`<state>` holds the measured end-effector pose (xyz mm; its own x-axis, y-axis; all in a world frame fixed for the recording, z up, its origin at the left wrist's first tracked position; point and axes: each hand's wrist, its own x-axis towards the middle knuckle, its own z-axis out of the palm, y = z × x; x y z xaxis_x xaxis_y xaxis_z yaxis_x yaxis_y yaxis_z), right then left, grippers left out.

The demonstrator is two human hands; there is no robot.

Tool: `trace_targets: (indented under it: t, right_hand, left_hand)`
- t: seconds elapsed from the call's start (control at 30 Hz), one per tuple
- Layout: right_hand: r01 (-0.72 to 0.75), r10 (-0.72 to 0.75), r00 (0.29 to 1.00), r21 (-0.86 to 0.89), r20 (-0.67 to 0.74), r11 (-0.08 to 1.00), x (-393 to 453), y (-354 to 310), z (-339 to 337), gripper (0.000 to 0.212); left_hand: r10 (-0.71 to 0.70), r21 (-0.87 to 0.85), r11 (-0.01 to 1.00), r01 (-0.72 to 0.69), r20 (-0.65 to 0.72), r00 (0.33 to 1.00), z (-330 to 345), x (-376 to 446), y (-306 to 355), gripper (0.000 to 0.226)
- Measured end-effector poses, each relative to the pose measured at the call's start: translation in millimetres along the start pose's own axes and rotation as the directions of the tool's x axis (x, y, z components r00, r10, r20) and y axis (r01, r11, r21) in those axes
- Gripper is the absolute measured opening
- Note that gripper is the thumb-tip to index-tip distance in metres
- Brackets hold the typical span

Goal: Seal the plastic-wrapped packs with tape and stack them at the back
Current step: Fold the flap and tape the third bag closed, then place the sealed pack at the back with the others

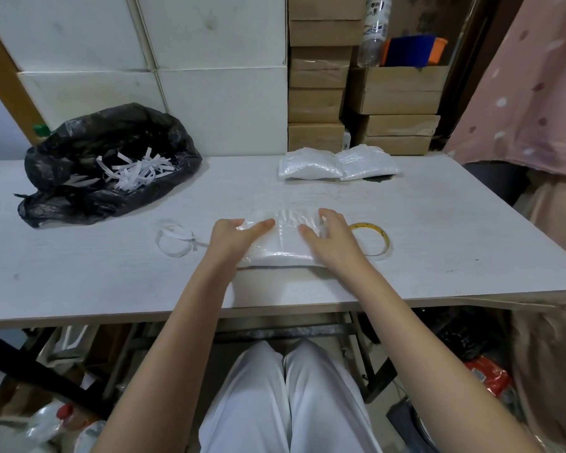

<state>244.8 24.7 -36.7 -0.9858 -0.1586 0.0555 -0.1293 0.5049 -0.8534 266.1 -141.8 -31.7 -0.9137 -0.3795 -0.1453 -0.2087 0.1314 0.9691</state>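
Both hands [232,235] [332,238] flat on pack [285,246]

Pale wood-grain bench [79,273], crumpled black plastic bag of white paper strips [108,165], clear plastic-wrapped white pack [285,240], two more packs [337,165] at back, yellow-cored tape roll [378,238], loose white backing strip loop [174,238]

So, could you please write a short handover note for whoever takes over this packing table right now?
Left hand: fingers straight, pressing the left side of the pack near the front of the table.
Right hand: also flat on that pack, on its right side.
Tape roll: lying on the table just right of the right hand, not in use.
Done: two packs sit side by side at the back. I cannot tell whether they are taped.
Left: tape the pack under the hands, then move it to the back with the others.
Also here: a black bag of paper strips at back left.
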Motion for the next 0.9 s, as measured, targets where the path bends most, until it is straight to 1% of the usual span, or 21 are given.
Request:
trace_targets:
  t: [0.03, 0.07, 0.1, 0.13, 0.17, 0.2, 0.23, 0.3, 0.33, 0.37, 0.43, 0.5, 0.53, 0.6, 0.63, 0.7, 0.8, 0.9]
  right_hand:
    - [-0.068, 0.068, 0.998, 0.074, 0.005, 0.995, 2, -4, -3, 0.058]
    - [-0.145, 0.141, 0.989, 0.155, 0.032, 0.977, 5, -9, -6, 0.061]
    - [-0.204, 0.193, 0.979, 0.227, 0.068, 0.952, 9, -13, -8, 0.051]
    - [-0.239, 0.224, 0.971, 0.278, 0.086, 0.930, 13, -16, -9, 0.034]
    - [-0.241, 0.231, 0.970, 0.312, 0.068, 0.919, 18, -19, -9, 0.028]
    - [-0.236, 0.231, 0.971, 0.325, 0.053, 0.916, 22, -23, -10, 0.036]
    - [-0.228, 0.229, 0.973, 0.331, 0.037, 0.916, 27, -26, -10, 0.041]
    - [-0.215, 0.224, 0.975, 0.336, 0.014, 0.917, 35, -33, -8, 0.040]
    - [-0.218, 0.224, 0.974, 0.347, 0.023, 0.912, 40, -38, -6, 0.038]
    - [-0.224, 0.227, 0.973, 0.356, 0.034, 0.907, 45, -42, -4, 0.036]
    - [-0.264, 0.247, 0.964, 0.314, 0.095, 0.912, 59, -50, 1, 0.025]
    - [-0.322, 0.290, 0.942, 0.219, 0.167, 0.921, 74, -61, 6, 0.006]
    - [-0.341, 0.310, 0.931, 0.155, 0.193, 0.927, 83, -65, 9, 0.006]
    - [-0.348, 0.340, 0.917, 0.000, 0.207, 0.938, 104, -72, 13, 0.020]
    - [-0.345, 0.349, 0.916, -0.057, 0.199, 0.937, 114, -75, 15, 0.023]
    - [-0.335, 0.349, 0.921, -0.106, 0.171, 0.936, 132, -83, 19, 0.013]
    - [-0.317, 0.338, 0.934, -0.164, 0.119, 0.934, 160, -91, 30, 0.013]
    - [-0.281, 0.312, 0.950, -0.355, 0.033, 0.892, 180, -98, 45, 0.013]
  left_hand:
    - [0.031, -0.044, 0.999, -0.031, 0.002, 1.000, -2, -3, 4, 0.023]
    - [0.063, -0.072, 0.995, -0.062, 0.007, 0.998, -5, -3, 6, 0.014]
    - [0.082, -0.102, 0.992, -0.081, 0.006, 0.997, -6, -4, 10, 0.013]
    - [0.089, -0.106, 0.991, -0.085, 0.025, 0.996, -9, 0, 11, 0.013]
    - [0.081, -0.105, 0.992, -0.077, 0.042, 0.996, -11, 2, 15, 0.017]
    - [0.060, -0.096, 0.994, -0.053, 0.073, 0.996, -16, 8, 17, 0.023]
    - [0.011, -0.109, 0.994, 0.001, 0.114, 0.993, -20, 12, 22, 0.027]
    - [-0.048, -0.128, 0.989, 0.075, 0.201, 0.978, -30, 21, 28, 0.024]
    - [-0.045, -0.076, 0.995, 0.062, 0.210, 0.977, -34, 26, 31, 0.023]
    - [-0.047, -0.013, 0.999, 0.050, 0.185, 0.982, -36, 29, 34, 0.026]
    - [-0.044, 0.144, 0.989, 0.030, 0.096, 0.994, -42, 43, 42, 0.034]
    - [-0.082, 0.232, 0.970, 0.068, 0.054, 0.995, -49, 63, 49, 0.033]
    - [-0.113, 0.271, 0.958, 0.093, 0.059, 0.992, -54, 74, 53, 0.033]
    - [-0.192, 0.338, 0.928, 0.154, 0.081, 0.978, -59, 92, 60, 0.031]
    - [-0.215, 0.358, 0.917, 0.174, 0.078, 0.973, -61, 100, 63, 0.027]
    - [-0.250, 0.389, 0.897, 0.208, 0.060, 0.966, -63, 116, 68, 0.028]
    - [-0.235, 0.403, 0.892, 0.206, 0.025, 0.972, -61, 143, 72, 0.032]
    - [-0.207, 0.377, 0.903, 0.204, -0.032, 0.978, -52, 168, 74, 0.030]
